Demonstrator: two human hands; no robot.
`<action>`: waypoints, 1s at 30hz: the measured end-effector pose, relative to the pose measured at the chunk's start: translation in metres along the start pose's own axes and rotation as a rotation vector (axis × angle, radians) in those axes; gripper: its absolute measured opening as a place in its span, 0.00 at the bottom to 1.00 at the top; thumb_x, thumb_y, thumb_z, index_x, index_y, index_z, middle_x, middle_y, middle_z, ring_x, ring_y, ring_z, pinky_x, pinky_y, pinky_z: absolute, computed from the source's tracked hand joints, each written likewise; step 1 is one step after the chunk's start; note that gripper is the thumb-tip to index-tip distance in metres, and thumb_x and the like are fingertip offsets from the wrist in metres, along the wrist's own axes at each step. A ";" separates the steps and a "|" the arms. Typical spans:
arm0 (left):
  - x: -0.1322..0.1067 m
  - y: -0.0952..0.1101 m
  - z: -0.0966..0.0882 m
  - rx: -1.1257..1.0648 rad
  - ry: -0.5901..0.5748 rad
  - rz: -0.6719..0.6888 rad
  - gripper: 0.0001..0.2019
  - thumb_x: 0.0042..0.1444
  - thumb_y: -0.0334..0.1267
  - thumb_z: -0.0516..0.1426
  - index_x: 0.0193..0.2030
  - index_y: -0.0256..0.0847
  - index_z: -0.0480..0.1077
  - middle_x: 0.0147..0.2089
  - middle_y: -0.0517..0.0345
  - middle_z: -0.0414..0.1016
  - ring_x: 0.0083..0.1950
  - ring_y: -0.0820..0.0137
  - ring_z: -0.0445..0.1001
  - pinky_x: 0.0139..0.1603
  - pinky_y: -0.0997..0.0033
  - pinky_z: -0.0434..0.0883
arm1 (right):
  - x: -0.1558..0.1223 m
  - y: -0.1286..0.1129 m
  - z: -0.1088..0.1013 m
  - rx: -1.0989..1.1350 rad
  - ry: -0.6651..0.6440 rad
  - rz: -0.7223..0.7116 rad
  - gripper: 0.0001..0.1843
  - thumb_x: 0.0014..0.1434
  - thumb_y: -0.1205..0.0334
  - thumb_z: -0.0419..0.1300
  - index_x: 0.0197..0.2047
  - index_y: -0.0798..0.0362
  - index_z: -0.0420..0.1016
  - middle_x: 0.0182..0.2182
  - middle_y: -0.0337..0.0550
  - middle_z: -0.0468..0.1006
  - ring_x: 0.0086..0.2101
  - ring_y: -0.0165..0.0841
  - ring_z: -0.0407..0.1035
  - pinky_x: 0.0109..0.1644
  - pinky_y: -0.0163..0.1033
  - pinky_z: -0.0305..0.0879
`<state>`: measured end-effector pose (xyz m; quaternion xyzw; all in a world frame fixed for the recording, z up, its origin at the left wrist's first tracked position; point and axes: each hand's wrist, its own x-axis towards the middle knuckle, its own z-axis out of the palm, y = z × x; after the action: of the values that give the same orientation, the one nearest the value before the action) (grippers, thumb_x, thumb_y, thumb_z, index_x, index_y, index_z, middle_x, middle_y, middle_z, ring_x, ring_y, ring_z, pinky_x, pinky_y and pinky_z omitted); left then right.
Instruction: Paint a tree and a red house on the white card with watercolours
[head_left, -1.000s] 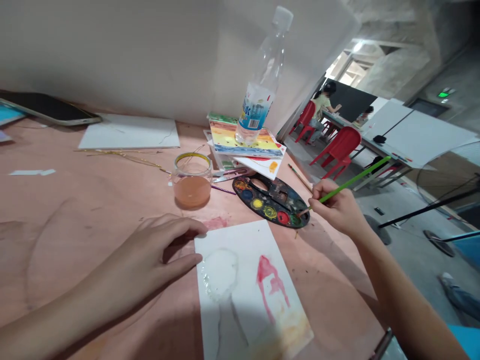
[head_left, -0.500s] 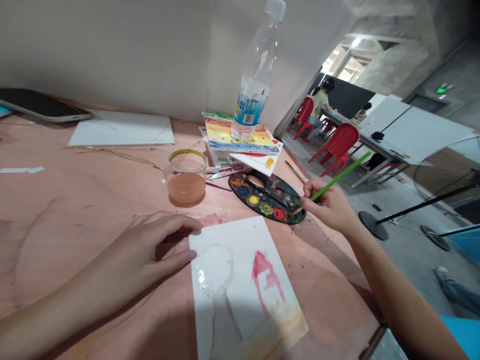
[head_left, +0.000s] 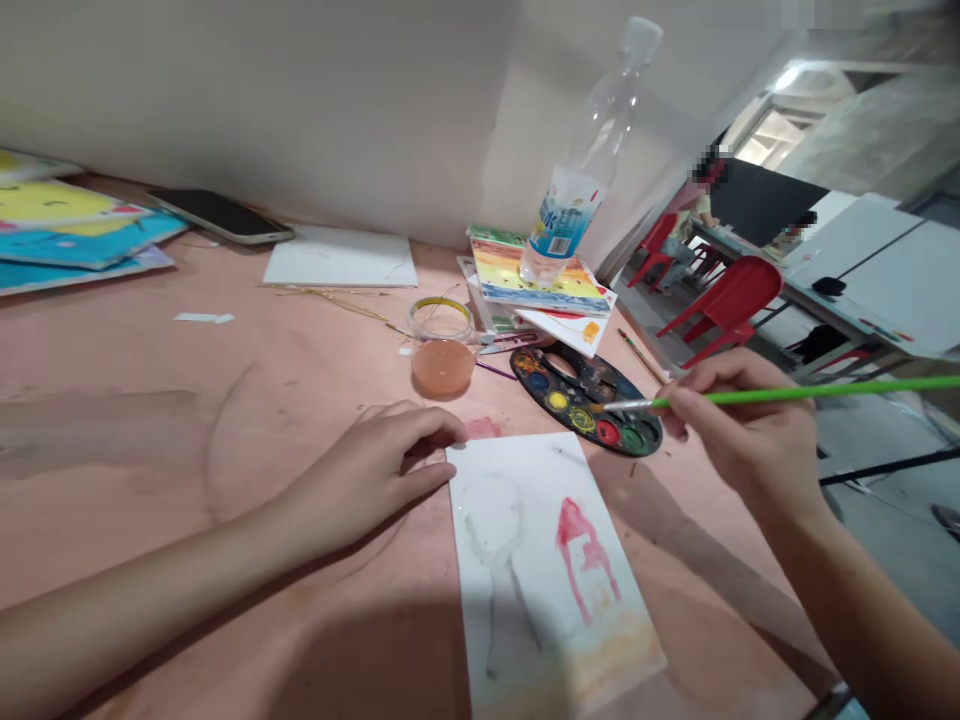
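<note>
Head view: pinkish plywood worktop (head_left: 150, 420) is seen from above, with right hand (head_left: 739, 430) and left hand (head_left: 371, 470) both in frame.
Right grip: narrow; a green-handled paintbrush (head_left: 795, 396) is pinched between thumb and fingers, ferrule pointed left.
Brush tip: held at the edge of a black watercolour palette (head_left: 541, 412), beside the paint pans; contact cannot be told.
Left grip: wide and relaxed, nothing held; fingers are curled on the worktop, at the top-left corner of the paper.
Paper: a white sheet of paper (head_left: 525, 590) lies flat, just right of the left hand and below the palette, with a red house-like shape and a pale yellow wash near the lower edge.
Nearby: a jar of peach-tinted water (head_left: 442, 368) stands left of the palette; a plastic water bottle (head_left: 570, 215) stands on a stack of painted cards (head_left: 540, 280).
Background: a seated person (head_left: 686, 222) is at a far table, well apart.
Risk, drip: a loaded brush carried over the sheet could mark it.
Risk, slip: the sheet appears unfixed, so brush pressure could shift it.
Risk, spill: a knock from the left hand could tip the jar; the bottle is perched on an uneven stack.
</note>
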<state>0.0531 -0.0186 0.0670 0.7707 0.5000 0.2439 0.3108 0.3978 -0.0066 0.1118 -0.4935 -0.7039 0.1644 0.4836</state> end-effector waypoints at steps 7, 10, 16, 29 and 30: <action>-0.002 0.000 0.002 -0.029 -0.016 0.024 0.14 0.60 0.46 0.58 0.47 0.46 0.80 0.44 0.57 0.83 0.45 0.60 0.76 0.45 0.62 0.67 | -0.042 -0.052 0.065 0.089 -0.312 -0.070 0.09 0.64 0.65 0.67 0.32 0.47 0.75 0.26 0.33 0.80 0.26 0.29 0.74 0.29 0.31 0.69; -0.002 0.001 0.003 -0.046 -0.016 0.035 0.12 0.60 0.43 0.58 0.46 0.46 0.80 0.43 0.58 0.83 0.45 0.61 0.76 0.45 0.63 0.65 | -0.045 -0.054 0.075 0.060 -0.327 -0.104 0.10 0.64 0.65 0.66 0.30 0.48 0.74 0.25 0.32 0.80 0.25 0.27 0.74 0.29 0.29 0.68; -0.001 0.000 0.004 -0.006 -0.015 0.021 0.10 0.60 0.39 0.59 0.46 0.46 0.80 0.43 0.59 0.84 0.47 0.60 0.76 0.48 0.61 0.64 | -0.048 -0.047 0.076 0.010 -0.348 -0.133 0.09 0.66 0.66 0.65 0.33 0.48 0.74 0.26 0.32 0.81 0.26 0.27 0.76 0.30 0.30 0.68; -0.001 -0.003 0.006 -0.037 -0.006 0.067 0.10 0.61 0.38 0.59 0.46 0.45 0.79 0.41 0.60 0.81 0.42 0.64 0.75 0.45 0.64 0.64 | -0.053 -0.049 0.076 -0.026 -0.402 -0.151 0.09 0.69 0.64 0.63 0.35 0.48 0.73 0.27 0.36 0.82 0.29 0.33 0.80 0.30 0.34 0.69; -0.002 -0.003 0.006 -0.040 -0.004 0.071 0.10 0.61 0.38 0.59 0.46 0.45 0.79 0.41 0.60 0.81 0.42 0.65 0.75 0.45 0.64 0.64 | -0.053 -0.049 0.076 -0.025 -0.409 -0.152 0.09 0.69 0.64 0.63 0.34 0.48 0.73 0.27 0.36 0.82 0.28 0.33 0.80 0.30 0.34 0.70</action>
<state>0.0546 -0.0205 0.0609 0.7821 0.4669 0.2632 0.3180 0.3100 -0.0561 0.0829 -0.4014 -0.8247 0.2153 0.3354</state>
